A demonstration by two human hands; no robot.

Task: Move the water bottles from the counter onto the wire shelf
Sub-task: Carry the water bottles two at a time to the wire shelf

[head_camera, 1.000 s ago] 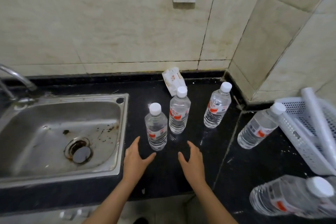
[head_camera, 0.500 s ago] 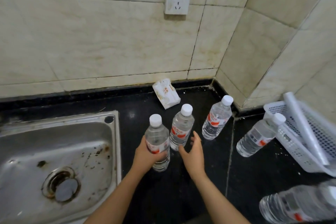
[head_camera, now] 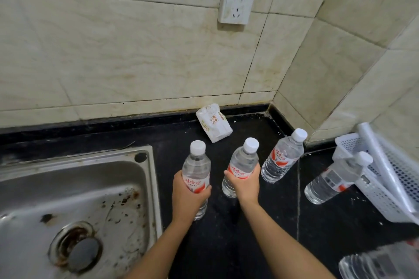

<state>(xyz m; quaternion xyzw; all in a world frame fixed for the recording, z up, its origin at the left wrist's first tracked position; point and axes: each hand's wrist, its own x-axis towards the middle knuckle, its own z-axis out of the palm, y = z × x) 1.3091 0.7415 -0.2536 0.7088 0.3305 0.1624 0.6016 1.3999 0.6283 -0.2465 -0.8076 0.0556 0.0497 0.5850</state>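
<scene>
Several clear water bottles with white caps and red labels stand on the black counter (head_camera: 249, 244). My left hand (head_camera: 187, 197) is wrapped around the left bottle (head_camera: 196, 165) at its label. My right hand (head_camera: 246, 184) grips the second bottle (head_camera: 244, 161) around its middle. A third bottle (head_camera: 282, 157) stands free to the right, near the wall corner. A fourth bottle (head_camera: 333, 180) leans against the white basket. Part of another bottle (head_camera: 381, 264) shows blurred at the bottom right. No wire shelf is in view.
A steel sink (head_camera: 72, 206) with a rusty drain lies to the left. A small white carton (head_camera: 214, 122) leans on the back wall. A white mesh basket (head_camera: 383, 188) holding a white tube (head_camera: 385, 165) sits at the right. A wall socket (head_camera: 237, 4) is above.
My right hand has closed around the second bottle; before it was open beside it. My left hand keeps its grip on the left bottle. The view has shifted right and closer.
</scene>
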